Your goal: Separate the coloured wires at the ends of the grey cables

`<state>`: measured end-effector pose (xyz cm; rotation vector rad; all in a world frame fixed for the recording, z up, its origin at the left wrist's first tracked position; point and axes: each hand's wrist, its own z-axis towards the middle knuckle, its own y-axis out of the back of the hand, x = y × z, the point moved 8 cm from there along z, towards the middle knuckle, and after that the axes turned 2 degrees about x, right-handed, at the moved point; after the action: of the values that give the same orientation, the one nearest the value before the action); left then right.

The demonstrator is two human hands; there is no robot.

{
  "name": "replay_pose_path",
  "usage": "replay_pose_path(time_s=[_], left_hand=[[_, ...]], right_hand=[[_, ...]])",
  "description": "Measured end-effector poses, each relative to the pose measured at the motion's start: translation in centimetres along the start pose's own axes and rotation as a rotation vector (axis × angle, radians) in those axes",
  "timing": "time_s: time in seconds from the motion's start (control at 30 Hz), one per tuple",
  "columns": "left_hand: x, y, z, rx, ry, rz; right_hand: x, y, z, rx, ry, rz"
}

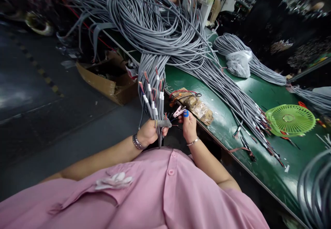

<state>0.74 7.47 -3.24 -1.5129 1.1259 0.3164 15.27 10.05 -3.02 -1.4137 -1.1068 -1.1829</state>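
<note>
The left hand (149,132) is closed around a bunch of grey cables (159,115), gripping them just below their stripped ends – white sleeves and coloured wires fan out above the fist. A grey wrap (163,123) lies across the front of the bunch at that hand; whether it covers the thumb is hard to tell. The right hand (189,127), close beside it, pinches a pale pink clip (178,111) between thumb and fingers, with a blue band (186,113) on one digit. Fine wire ends reach into the gap between the two hands.

The held cables hang at the near edge of the green bench (219,101), in front of the pink shirt (170,187). Just beyond the clip, a taped block (195,105) lies on that edge, red and black leads on it. Behind rises a large heap of grey coils (155,32), with a long run of cable ends (248,118) spread to the right – near a green fan (290,120). A cardboard box (106,81) sits on the left, below bench height.
</note>
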Motion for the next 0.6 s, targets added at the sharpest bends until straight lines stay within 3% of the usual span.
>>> replay_pose_path(time_s=[0.17,0.37,0.6], left_hand=[[0.5,0.0,0.6,-0.014,0.025,0.003],[1.1,0.1,1.0,0.016,0.014,0.051],[0.9,0.0,0.8,-0.024,-0.001,0.031]], right_hand=[[-1.1,-2.5,-0.1,0.163,-0.259,0.358],[-1.0,-2.4,0.1,0.076,-0.276,0.404],[-1.4,-2.7,-0.4,0.175,-0.344,0.407]])
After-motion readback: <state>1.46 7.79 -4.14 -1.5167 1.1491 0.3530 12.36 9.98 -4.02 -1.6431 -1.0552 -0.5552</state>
